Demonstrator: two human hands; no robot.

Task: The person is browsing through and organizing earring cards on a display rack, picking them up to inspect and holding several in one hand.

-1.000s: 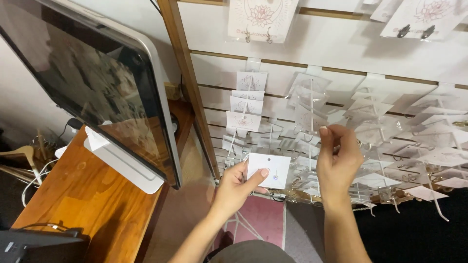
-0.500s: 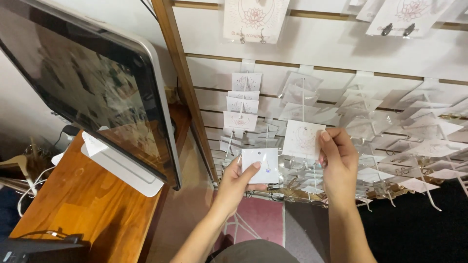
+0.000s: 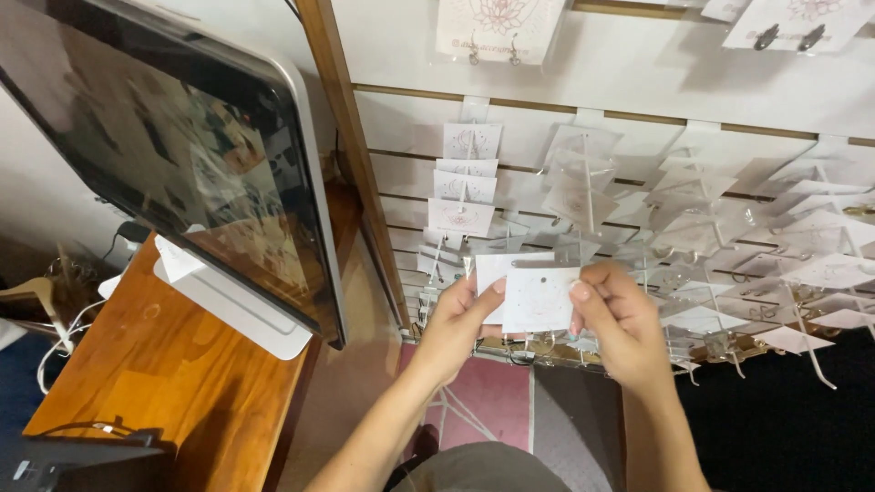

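Note:
Both hands hold small white jewellery cards in front of a slatted display wall. My left hand (image 3: 460, 321) pinches one white card (image 3: 490, 270) by its lower left edge. My right hand (image 3: 617, 319) grips a second white card (image 3: 540, 299) by its right side; this card has a small hole near the top and overlaps the first one. The two cards and both thumbs meet at the middle of the view. Behind them hang many similar cards (image 3: 468, 173) on pegs.
A large monitor (image 3: 173, 155) on a white stand sits on a wooden desk (image 3: 155, 374) at the left. A wooden post (image 3: 346, 146) edges the slat wall (image 3: 638, 91). Below lie a pink rug (image 3: 483, 401) and dark floor at the right.
My right hand came down from the hanging cards with a white card and brought it against the card in my left hand. The view shifted slightly downward.

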